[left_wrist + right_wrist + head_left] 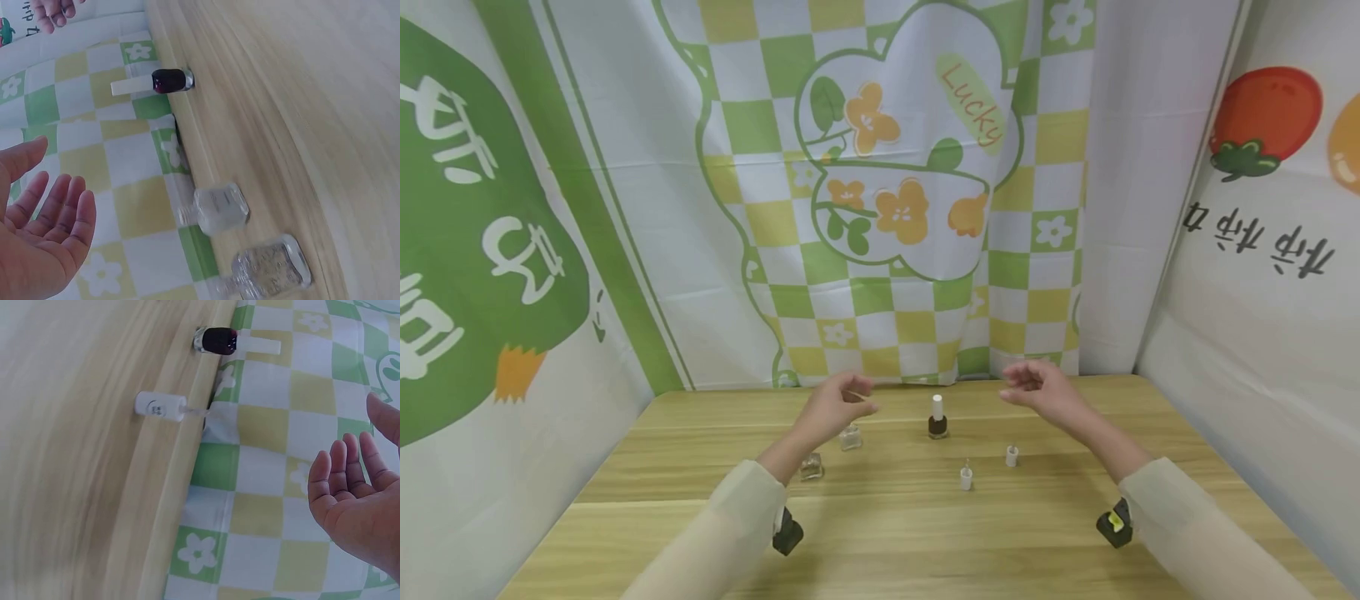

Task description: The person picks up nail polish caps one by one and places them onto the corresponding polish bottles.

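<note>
My left hand is raised over the table's left part, fingers loosely bent around nothing. Below it stand two uncapped nail polish bottles: one whitish and clear, the other glittery. Between the hands a dark red nail polish bottle stands upright with its white cap on. My right hand hovers on the other side, relaxed, palm turned inward and holding nothing. Two white caps with brushes pointing up stand on the right: a nearer cap and a farther cap beneath the right hand.
The wooden table ends at a green and yellow checked curtain behind the bottles. White printed cloths hang on both sides, including a cloth with a tomato picture. A black wrist camera hangs under the right sleeve.
</note>
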Demonstrator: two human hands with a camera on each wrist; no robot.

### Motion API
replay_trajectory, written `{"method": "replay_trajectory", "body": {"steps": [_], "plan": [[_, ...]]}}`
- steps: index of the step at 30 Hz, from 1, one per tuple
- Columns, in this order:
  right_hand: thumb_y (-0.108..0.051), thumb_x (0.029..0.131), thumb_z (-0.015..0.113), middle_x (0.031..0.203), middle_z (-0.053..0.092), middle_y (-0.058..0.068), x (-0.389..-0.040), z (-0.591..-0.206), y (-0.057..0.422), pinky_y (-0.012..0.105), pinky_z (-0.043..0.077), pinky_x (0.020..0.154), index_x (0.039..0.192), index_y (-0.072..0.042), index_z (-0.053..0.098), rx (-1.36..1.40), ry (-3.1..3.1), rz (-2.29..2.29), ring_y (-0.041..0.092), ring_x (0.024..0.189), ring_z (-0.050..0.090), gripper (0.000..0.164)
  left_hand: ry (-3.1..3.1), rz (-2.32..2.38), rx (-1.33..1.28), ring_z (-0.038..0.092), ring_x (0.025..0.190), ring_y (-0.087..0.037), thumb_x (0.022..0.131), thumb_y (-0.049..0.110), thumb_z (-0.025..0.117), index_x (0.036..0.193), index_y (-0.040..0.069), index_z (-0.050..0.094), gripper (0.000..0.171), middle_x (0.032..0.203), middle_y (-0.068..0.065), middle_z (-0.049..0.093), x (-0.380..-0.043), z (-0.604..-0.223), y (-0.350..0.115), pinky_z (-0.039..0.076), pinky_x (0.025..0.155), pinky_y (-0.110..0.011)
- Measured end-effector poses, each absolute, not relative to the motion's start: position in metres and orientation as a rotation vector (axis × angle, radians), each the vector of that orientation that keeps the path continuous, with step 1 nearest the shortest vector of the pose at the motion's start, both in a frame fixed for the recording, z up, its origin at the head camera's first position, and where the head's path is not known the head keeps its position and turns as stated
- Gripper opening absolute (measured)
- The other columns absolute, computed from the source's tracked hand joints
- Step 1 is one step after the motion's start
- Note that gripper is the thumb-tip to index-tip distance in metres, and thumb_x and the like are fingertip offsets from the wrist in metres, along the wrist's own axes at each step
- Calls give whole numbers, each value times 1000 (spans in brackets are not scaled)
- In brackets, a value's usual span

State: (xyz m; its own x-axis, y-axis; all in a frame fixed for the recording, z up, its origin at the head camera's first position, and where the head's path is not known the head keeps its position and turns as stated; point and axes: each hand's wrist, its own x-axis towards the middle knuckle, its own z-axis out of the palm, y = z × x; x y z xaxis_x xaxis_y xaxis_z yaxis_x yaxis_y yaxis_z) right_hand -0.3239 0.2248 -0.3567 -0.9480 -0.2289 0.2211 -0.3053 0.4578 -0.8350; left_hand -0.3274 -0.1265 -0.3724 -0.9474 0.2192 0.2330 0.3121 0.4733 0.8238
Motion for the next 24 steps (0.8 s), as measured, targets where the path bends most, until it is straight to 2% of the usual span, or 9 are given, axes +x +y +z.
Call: {"method": "replay_trajectory", "body": {"steps": [6,11,21,24], "plan": [[-16,90,71,113,60,22,-319,-365,236,25,51,78,122,7,56,477,-2614,1519,27,99,58,42,-2580,-1491,-437,65,93,-22,85,10,75,110,6,64,27,109,-6,65,-320,-375,-145,55,79,-36],[-19,91,70,112,60,19,-316,-372,243,25,51,79,123,7,55,440,-2645,1499,25,98,57,43,-2561,-1484,-404,65,92,-22,84,11,76,108,5,65,27,106,-7,66,-317,-379,-160,55,77,-36],[-18,91,70,114,60,23,-315,-387,257,27,51,80,122,8,55,422,-2657,1469,29,101,58,43,-2606,-1443,-330,63,97,-24,86,15,75,116,5,63,34,112,-9,64,-303,-383,-189,54,82,-37],[-18,91,70,113,60,22,-315,-392,262,27,51,81,122,8,55,413,-2658,1483,29,101,58,43,-2614,-1434,-322,63,98,-25,87,14,73,118,1,61,35,114,-11,63,-301,-387,-197,54,83,-38]]}}
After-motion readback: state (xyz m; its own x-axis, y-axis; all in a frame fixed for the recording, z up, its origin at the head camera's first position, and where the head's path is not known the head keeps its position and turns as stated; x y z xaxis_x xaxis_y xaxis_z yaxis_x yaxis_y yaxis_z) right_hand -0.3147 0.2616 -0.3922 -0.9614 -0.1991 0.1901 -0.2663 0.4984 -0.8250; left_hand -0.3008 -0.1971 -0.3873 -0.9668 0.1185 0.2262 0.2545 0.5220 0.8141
